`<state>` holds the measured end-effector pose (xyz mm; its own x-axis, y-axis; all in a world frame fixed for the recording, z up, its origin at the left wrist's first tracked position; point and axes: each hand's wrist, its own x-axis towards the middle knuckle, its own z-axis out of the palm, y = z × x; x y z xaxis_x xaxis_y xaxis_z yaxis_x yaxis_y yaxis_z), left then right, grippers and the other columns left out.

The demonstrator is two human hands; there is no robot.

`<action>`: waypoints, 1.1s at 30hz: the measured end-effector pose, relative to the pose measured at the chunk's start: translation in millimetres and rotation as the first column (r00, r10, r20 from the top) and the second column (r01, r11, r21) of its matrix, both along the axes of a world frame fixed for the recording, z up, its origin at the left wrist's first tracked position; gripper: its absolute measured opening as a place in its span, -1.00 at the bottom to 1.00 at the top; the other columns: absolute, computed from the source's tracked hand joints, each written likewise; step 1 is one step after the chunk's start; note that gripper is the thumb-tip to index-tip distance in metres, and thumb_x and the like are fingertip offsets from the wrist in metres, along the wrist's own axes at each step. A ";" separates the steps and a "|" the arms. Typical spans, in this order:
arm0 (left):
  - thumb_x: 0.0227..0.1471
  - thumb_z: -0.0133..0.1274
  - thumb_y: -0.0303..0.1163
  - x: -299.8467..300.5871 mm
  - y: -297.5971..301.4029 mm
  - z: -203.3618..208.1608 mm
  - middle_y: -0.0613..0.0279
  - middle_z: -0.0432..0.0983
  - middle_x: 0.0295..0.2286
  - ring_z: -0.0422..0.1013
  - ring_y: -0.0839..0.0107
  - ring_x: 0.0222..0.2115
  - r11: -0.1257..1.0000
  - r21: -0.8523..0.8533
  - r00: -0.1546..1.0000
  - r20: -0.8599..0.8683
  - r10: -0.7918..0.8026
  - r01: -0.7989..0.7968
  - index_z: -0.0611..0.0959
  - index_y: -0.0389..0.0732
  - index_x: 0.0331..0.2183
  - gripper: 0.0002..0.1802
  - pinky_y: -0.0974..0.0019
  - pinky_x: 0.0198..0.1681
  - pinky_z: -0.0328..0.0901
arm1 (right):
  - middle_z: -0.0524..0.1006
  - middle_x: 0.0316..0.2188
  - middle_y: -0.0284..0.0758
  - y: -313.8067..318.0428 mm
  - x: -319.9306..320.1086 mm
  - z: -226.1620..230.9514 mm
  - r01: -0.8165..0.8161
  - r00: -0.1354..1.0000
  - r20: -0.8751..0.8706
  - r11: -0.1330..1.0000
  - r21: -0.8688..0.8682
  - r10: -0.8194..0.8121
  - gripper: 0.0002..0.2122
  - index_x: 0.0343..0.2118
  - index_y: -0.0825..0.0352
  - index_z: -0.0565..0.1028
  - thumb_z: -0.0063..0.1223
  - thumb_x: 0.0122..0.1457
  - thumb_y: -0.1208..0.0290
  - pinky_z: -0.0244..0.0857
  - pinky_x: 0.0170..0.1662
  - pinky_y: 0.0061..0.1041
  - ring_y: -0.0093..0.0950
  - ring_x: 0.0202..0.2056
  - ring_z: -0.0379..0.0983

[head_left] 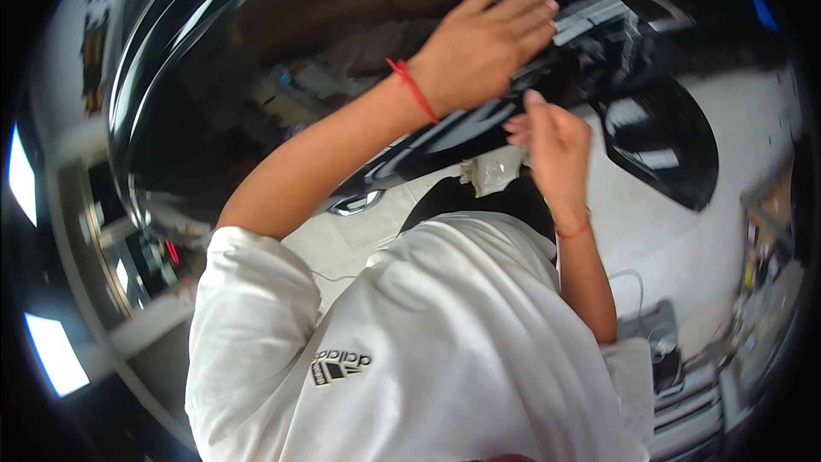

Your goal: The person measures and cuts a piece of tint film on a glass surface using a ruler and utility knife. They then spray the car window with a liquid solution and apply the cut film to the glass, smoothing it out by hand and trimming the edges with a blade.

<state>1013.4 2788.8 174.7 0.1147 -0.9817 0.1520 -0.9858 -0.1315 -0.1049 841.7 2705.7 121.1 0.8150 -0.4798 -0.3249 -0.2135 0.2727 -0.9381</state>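
My left hand [492, 43] lies flat, fingers stretched out, against the glossy black body panel of a car [342, 51]. It holds nothing. Lower and to the right, my right hand [558, 150] is raised beside the panel's lower edge. Its thumb points up, apart from the partly curled fingers, and nothing shows between them. Whether those fingers touch the edge I cannot tell. A red cord circles each wrist.
To the right of my right hand is a pointed, glossy black part [663, 141] above the pale floor [658, 239]. Farther right, assorted items [761, 239] stand along the side. A grey object with a cable [654, 329] sits at the lower right.
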 end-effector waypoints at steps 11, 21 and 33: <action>0.12 0.25 -0.19 -28.0 255.9 82.6 0.33 0.19 0.41 0.07 0.17 0.41 0.754 -0.230 0.778 -0.024 0.628 -0.615 0.49 -0.09 0.30 -0.27 -0.02 0.42 -0.08 | 0.70 -0.46 -0.16 -0.6 -9.0 -12.6 -0.049 0.981 -0.193 0.972 -0.228 0.004 -0.47 -0.37 0.51 0.66 0.05 0.45 0.02 0.44 -0.33 -0.61 -0.51 -0.49 0.60; 0.10 0.32 -0.21 -22.2 493.3 97.1 0.19 0.29 0.36 0.17 0.05 0.32 0.375 -0.516 0.455 -0.032 0.890 -0.770 0.48 -0.20 0.30 -0.22 0.03 0.35 0.01 | 0.68 -0.47 -0.21 -16.5 -9.0 8.2 -0.220 0.844 -0.534 0.941 -0.256 0.052 -0.37 -0.24 0.46 0.64 0.10 0.34 -0.23 0.44 -0.44 -0.59 -0.50 -0.55 0.59; 0.10 0.34 -0.17 -7.8 611.8 84.8 0.13 0.30 0.34 0.20 0.08 0.25 0.043 -0.770 0.309 -0.204 0.929 -0.637 0.56 -0.24 0.22 -0.29 0.07 0.30 0.05 | 0.62 -0.35 -0.35 271.8 122.3 271.1 -0.324 0.827 0.047 0.545 -0.773 0.560 -0.77 -0.05 0.40 0.66 0.10 0.40 0.38 0.35 -0.14 -0.61 -0.61 -0.28 0.51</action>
